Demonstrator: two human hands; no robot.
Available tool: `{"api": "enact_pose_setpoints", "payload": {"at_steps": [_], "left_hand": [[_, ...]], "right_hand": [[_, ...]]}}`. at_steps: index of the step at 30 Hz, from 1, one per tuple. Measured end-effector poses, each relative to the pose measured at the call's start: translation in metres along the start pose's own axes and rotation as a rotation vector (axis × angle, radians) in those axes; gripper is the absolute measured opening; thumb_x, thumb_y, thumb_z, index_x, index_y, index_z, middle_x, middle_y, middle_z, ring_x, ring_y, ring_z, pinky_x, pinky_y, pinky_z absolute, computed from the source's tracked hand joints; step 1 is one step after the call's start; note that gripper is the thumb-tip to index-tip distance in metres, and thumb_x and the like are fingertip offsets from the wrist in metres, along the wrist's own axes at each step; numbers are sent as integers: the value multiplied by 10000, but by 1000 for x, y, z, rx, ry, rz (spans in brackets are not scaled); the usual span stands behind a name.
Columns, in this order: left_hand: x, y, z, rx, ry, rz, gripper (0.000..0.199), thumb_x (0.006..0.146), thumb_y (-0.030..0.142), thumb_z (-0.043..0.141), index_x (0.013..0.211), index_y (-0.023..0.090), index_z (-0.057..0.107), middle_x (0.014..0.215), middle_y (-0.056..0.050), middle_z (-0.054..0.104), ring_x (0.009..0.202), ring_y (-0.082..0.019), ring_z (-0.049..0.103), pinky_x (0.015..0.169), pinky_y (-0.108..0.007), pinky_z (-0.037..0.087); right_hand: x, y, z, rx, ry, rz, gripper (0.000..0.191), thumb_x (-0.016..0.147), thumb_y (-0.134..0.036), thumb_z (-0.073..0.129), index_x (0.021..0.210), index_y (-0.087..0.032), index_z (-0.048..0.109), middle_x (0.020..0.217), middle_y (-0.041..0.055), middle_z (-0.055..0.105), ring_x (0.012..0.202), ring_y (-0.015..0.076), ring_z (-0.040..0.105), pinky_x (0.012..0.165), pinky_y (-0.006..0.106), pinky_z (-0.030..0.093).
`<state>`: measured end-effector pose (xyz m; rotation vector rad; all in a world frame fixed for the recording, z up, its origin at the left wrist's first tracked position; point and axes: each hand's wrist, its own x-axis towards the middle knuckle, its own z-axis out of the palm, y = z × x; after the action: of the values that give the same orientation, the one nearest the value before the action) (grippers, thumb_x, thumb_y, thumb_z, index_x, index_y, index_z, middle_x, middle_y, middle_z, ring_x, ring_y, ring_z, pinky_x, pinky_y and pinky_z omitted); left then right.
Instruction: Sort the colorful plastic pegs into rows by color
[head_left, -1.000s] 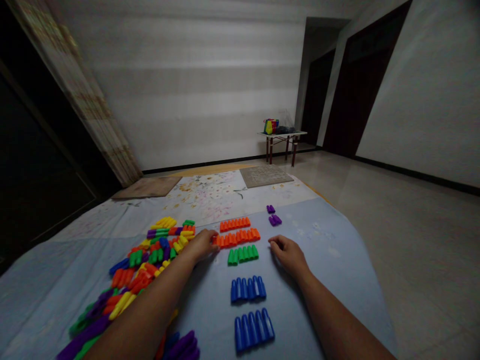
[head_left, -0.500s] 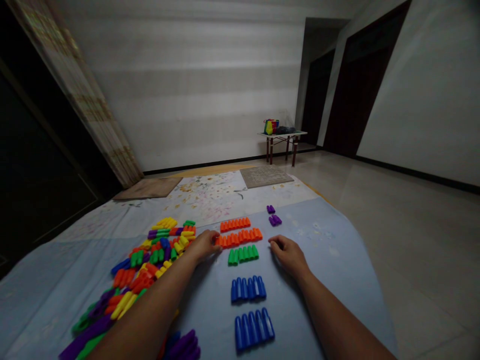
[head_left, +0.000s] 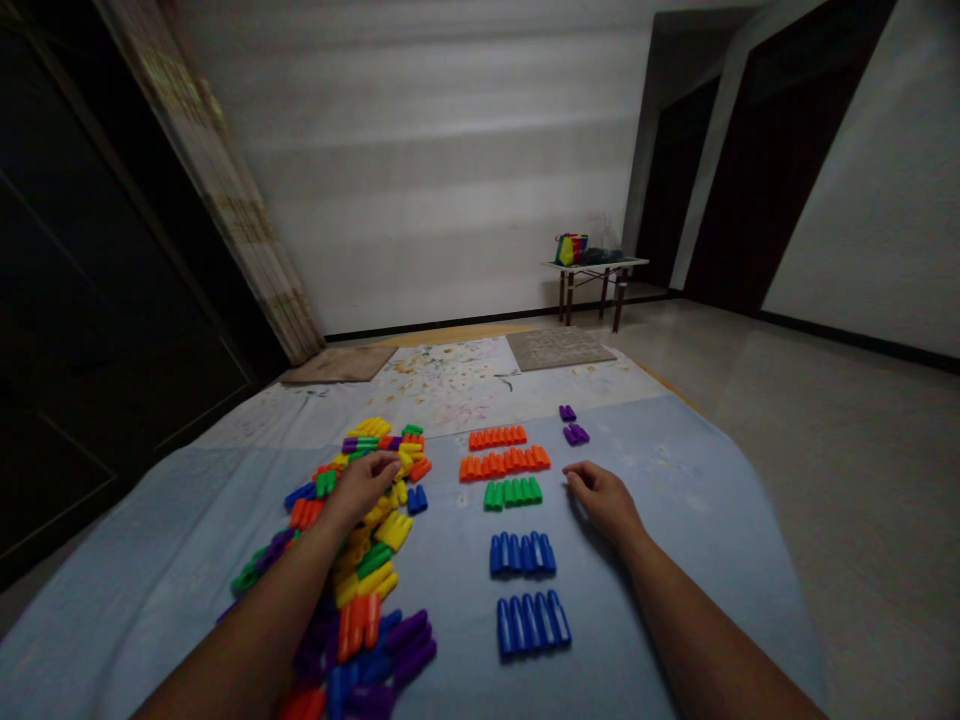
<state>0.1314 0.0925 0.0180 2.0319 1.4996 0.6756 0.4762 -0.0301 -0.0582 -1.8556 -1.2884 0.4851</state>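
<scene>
So the left hand is right over the mixed pile of plastic pieces, covering part of it. Fingers are bent, and honestly I can't tell if they're gripping a piece or just touching the heap. Some yellow bits and an orange piece sit right by those fingertips, and a little blue pair lies just off the pile, to the right of that hand.

Right hand is low over the blue cloth, fingers loosely curled, nothing visible in it. Its fingertips are just beside the right ends of the long orange row and the green row, with a small gap to both.

Rows run between the two hands: a shorter orange row beyond the long one, then green, then two blue rows, one in the middle and one closest to the wearer. The purple pieces are off beyond the right hand's fingertips, apart from the rows.
</scene>
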Motion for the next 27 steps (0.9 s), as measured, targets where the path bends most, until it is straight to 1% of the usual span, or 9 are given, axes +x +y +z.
{"api": "enact_pose_setpoints", "payload": {"at_steps": [2, 4, 7, 12, 17, 22, 24, 27], "left_hand": [[-11, -8, -3, 31, 10, 0, 503, 691, 563, 466, 893, 130, 624, 822, -75, 671, 764, -212, 594, 684, -325, 468], [-18, -13, -3, 71, -5, 11, 448, 719, 510, 447, 881, 131, 623, 811, -73, 666, 750, -207, 592, 678, -321, 462], [-25, -15, -1, 146, -49, 43, 377, 741, 447, 442, 881, 151, 630, 842, -64, 662, 769, -201, 594, 703, -315, 454], [-32, -3, -1, 294, -63, 58, 339, 768, 375, 434, 942, 160, 631, 974, -88, 646, 892, -210, 581, 769, -305, 432], [-41, 10, 7, 447, -89, 53, 320, 798, 355, 410, 953, 188, 635, 979, -86, 647, 915, -205, 574, 783, -299, 407], [-52, 24, 16, 625, -99, 57, 285, 782, 336, 438, 931, 213, 647, 1014, -99, 631, 1008, -252, 531, 884, -385, 338], [-57, 29, 16, 685, -103, 60, 289, 767, 351, 456, 928, 205, 646, 1033, -112, 613, 1007, -265, 526, 891, -405, 328], [-64, 34, 16, 762, -113, 62, 289, 728, 374, 497, 873, 180, 654, 1040, -134, 590, 994, -287, 527, 887, -424, 332]], "right_hand": [[0, 2, 0, 2, 1, -3, 288, 778, -380, 453, 919, -237, 659, 868, 21, 700, 810, 191, 629, 732, 287, 457], [0, 3, 0, 7, -1, -8, 302, 777, -383, 448, 927, -225, 657, 869, 27, 699, 806, 191, 630, 737, 292, 457], [0, 4, 0, 14, -2, -20, 310, 776, -385, 445, 925, -216, 657, 873, 34, 700, 809, 194, 632, 743, 297, 456], [0, 4, 0, 18, 2, -27, 299, 770, -382, 453, 916, -225, 662, 877, 32, 704, 821, 201, 634, 747, 303, 455], [1, 7, 1, 23, 5, -27, 296, 765, -382, 455, 906, -229, 667, 871, 32, 705, 816, 201, 636, 738, 300, 456], [2, 9, 2, 19, -10, -30, 298, 766, -389, 458, 910, -233, 667, 855, 30, 703, 797, 200, 635, 724, 297, 457], [2, 9, 2, 18, -15, -27, 297, 767, -386, 458, 911, -230, 665, 851, 30, 702, 792, 198, 634, 723, 296, 457], [3, 8, 2, 18, -18, -26, 295, 773, -386, 457, 912, -226, 663, 854, 30, 701, 793, 194, 632, 729, 294, 455]]}}
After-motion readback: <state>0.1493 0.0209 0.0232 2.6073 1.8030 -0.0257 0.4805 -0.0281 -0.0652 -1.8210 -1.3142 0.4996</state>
